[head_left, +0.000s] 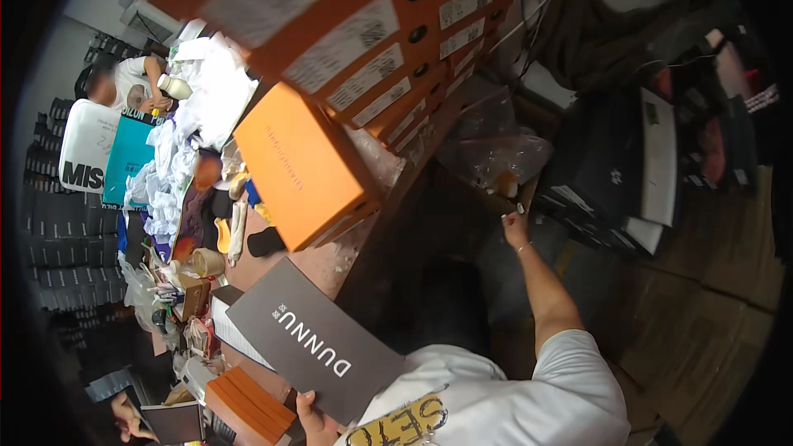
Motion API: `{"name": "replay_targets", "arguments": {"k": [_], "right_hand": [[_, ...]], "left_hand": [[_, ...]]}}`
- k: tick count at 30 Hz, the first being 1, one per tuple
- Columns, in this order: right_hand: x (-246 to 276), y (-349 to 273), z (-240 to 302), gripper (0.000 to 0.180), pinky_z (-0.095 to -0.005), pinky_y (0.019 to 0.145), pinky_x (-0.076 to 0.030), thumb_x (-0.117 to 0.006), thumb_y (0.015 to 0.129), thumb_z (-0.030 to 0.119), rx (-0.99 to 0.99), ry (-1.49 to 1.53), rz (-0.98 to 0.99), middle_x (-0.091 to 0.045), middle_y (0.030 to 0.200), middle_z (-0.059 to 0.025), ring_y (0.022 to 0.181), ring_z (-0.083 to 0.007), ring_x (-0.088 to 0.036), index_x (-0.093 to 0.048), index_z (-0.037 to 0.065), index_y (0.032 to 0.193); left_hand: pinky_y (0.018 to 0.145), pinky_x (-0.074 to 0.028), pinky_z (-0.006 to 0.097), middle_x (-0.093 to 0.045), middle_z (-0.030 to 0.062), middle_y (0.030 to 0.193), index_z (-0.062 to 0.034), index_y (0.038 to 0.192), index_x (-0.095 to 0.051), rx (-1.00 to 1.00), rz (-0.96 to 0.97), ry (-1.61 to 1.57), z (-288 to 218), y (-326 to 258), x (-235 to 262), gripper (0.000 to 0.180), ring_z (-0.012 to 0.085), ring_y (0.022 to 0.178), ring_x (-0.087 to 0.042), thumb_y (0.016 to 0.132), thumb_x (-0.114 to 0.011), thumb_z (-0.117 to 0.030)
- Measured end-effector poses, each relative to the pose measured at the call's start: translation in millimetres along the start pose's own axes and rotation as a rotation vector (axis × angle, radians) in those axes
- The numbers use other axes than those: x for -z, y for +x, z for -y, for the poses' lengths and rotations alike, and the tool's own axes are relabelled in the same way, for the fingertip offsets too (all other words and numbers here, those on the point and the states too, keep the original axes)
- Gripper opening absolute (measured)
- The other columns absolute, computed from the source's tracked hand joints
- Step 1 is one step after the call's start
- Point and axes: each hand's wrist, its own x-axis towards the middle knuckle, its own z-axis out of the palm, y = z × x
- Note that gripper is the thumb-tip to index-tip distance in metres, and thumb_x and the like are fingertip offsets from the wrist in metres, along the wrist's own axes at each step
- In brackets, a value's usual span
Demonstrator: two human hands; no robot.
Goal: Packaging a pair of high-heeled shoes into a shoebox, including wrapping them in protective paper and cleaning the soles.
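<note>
A dark grey shoebox lid or box [318,339] with pale lettering slants across the lower middle of the view. My left hand [318,421] grips its near edge, with the thumb showing on top and the other fingers hidden. My right arm stretches out to the right, and my right hand [516,229] is closed at the edge of an open carton [529,192]. A tiny pale spot shows at its fingertips; I cannot make out what it is. Inside the carton lies a clear plastic bag [496,149] with small orange and white bits.
An orange shoebox [301,165] sits on the table beneath stacked orange boxes [355,58]. Crumpled white paper [169,165] covers the far table. Black boxes [607,165] stand to the right. A co-worker [124,87] sits at the far left; another person's hand [126,417] shows lower left.
</note>
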Motion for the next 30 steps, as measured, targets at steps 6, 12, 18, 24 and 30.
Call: {"name": "replay_targets", "arguments": {"k": [6,12,18,24,30], "right_hand": [[-0.9,92.1,9.1,0.014,-0.0493,0.075,-0.049,-0.057,0.086,0.015,-0.104,-0.295,0.091,-0.063,0.093,-0.0221,0.090,-0.0426,-0.060,-0.059,0.004,0.094],[-10.1,106.1,19.3,0.033,-0.0475,0.092,-0.046,-0.055,0.088,0.026,-0.345,-0.461,0.574,-0.056,0.122,-0.0145,0.108,-0.0365,-0.057,-0.057,0.009,0.117],[-9.7,70.7,4.1,0.072,-0.0459,0.096,-0.042,-0.059,0.084,0.026,-0.145,-0.508,0.306,-0.043,0.136,-0.0169,0.122,-0.0367,-0.045,-0.024,0.004,0.143],[7.6,19.6,100.6,0.020,-0.0350,0.066,-0.052,-0.060,0.086,0.018,0.264,-0.078,0.813,-0.066,0.078,-0.0136,0.073,-0.0277,-0.065,-0.064,0.000,0.093],[18.1,-175.6,359.4,0.024,-0.0289,0.065,-0.052,-0.062,0.089,0.017,0.426,0.281,1.472,-0.065,0.082,-0.0087,0.072,-0.0159,-0.064,-0.062,-0.001,0.105]], "left_hand": [[0.098,-0.044,0.048,-0.056,0.0157,0.118,-0.0013,0.125,-0.047,-0.148,-0.188,0.163,27.8,13.7,-9.1,0.060,0.0325,0.110,-0.054,0.069,-0.061,-0.019],[0.106,-0.031,0.046,-0.053,0.0105,0.123,-0.0085,0.110,-0.056,-0.221,-0.490,0.315,53.5,0.1,-7.0,0.041,0.0297,0.118,-0.044,0.081,-0.066,-0.034],[0.098,-0.044,0.048,-0.053,0.0135,0.124,-0.0029,0.130,-0.044,-0.253,-0.128,0.159,40.7,0.9,-49.3,0.062,0.0317,0.114,-0.053,0.070,-0.059,-0.013],[0.088,-0.051,0.038,-0.060,0.0115,0.107,0.0025,0.118,-0.050,-0.723,-0.200,0.256,-44.0,-48.5,2.3,0.052,0.0247,0.096,-0.062,0.071,-0.066,-0.010],[0.080,-0.048,0.029,-0.064,0.0098,0.099,0.0054,0.106,-0.057,-0.925,-0.745,0.817,-88.3,-72.7,109.1,0.033,0.0143,0.087,-0.060,0.080,-0.069,-0.009]]}}
